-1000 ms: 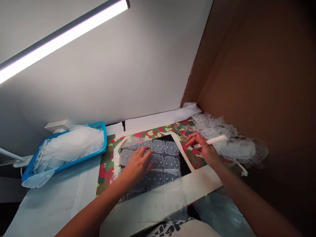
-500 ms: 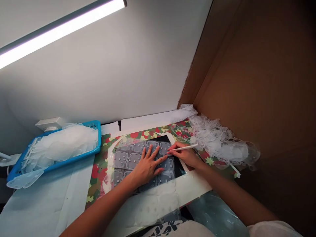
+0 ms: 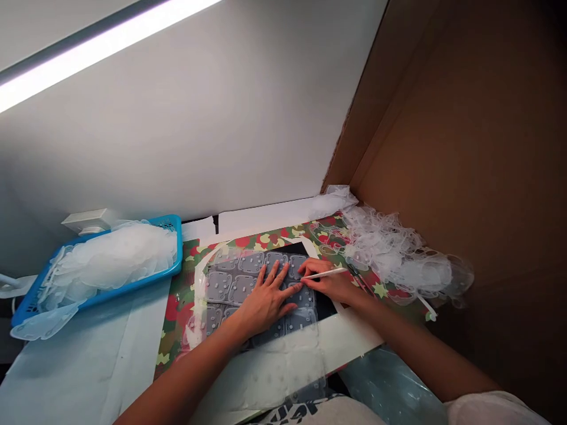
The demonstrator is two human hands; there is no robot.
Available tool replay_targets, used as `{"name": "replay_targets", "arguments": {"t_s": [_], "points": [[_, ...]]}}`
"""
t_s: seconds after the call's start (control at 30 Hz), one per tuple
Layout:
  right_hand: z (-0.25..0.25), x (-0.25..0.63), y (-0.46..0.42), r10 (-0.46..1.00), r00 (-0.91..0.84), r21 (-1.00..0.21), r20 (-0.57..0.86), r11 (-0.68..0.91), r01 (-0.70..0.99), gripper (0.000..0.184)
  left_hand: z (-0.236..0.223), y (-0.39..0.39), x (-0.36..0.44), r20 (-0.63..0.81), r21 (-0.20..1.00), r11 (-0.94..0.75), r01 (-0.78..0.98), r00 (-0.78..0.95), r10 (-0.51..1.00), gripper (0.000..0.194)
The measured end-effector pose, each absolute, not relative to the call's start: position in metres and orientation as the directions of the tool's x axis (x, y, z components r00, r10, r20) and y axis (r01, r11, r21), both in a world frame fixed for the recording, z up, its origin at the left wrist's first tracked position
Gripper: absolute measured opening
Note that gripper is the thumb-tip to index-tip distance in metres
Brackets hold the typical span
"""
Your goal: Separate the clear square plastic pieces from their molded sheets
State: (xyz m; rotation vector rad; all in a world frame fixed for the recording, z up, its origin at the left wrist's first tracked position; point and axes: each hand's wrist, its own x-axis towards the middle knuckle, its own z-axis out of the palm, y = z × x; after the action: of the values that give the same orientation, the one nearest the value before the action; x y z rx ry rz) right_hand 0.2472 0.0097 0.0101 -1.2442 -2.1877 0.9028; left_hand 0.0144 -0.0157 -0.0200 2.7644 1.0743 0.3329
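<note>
A translucent moulded sheet (image 3: 219,287) of rounded panels with small raised bumps lies over a black square board (image 3: 326,306). Spread flat on the sheet, my left hand (image 3: 268,298) is open and presses on its middle. My right hand (image 3: 325,282) is closed round a thin white pen-like tool (image 3: 328,273), whose tip is down at the seam between panels near the sheet's right edge. The tip itself is too small to make out. The sheet's near part hangs over a pale strip towards my body.
At left stands a blue basket (image 3: 179,254) heaped with translucent cut pieces (image 3: 128,254). A tangled pile of clear trimmings (image 3: 390,242) lies at right by the cardboard wall (image 3: 465,147). Slim tools (image 3: 361,278) rest on the camouflage-patterned mat (image 3: 170,319). A lit tube lamp (image 3: 101,56) hangs above.
My right hand has drawn the tool slightly down and towards me along the panel edge. My left hand stays flat on the sheet. The view has shifted a little.
</note>
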Motion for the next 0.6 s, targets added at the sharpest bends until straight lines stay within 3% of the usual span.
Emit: {"name": "replay_targets", "arguments": {"t_s": [0.13, 0.27, 0.33, 0.43, 0.5, 0.6], "points": [[0.006, 0.246, 0.004, 0.836, -0.536, -0.694, 0.114, 0.453, 0.560, 0.016, -0.018, -0.017, 0.014, 0.143, 0.240, -0.720, 0.651, 0.710, 0.689, 0.049], [-0.004, 0.242, 0.002, 0.759, -0.614, -0.565, 0.217, 0.610, 0.555, 0.016, -0.018, -0.017, 0.013, 0.175, 0.261, -0.710, 0.654, 0.691, 0.701, 0.048], [-0.002, 0.248, 0.010, 0.786, -0.562, -0.541, 0.258, 0.599, 0.590, 0.020, -0.018, -0.017, 0.012, 0.180, 0.268, -0.705, 0.656, 0.685, 0.706, 0.048], [0.013, 0.276, 0.036, 0.925, -0.152, -0.642, 0.347, 0.353, 0.681, 0.022, -0.017, -0.017, 0.013, 0.163, 0.276, -0.697, 0.661, 0.683, 0.712, 0.048], [0.023, 0.298, 0.056, 0.912, 0.179, -0.736, 0.369, 0.170, 0.655, 0.021, -0.015, -0.017, 0.013, 0.146, 0.279, -0.692, 0.665, 0.683, 0.715, 0.049], [0.026, 0.316, 0.074, 0.891, 0.365, -0.883, 0.269, 0.077, 0.463, 0.033, -0.012, -0.017, 0.012, 0.121, 0.287, -0.689, 0.665, 0.689, 0.715, 0.049]]}}
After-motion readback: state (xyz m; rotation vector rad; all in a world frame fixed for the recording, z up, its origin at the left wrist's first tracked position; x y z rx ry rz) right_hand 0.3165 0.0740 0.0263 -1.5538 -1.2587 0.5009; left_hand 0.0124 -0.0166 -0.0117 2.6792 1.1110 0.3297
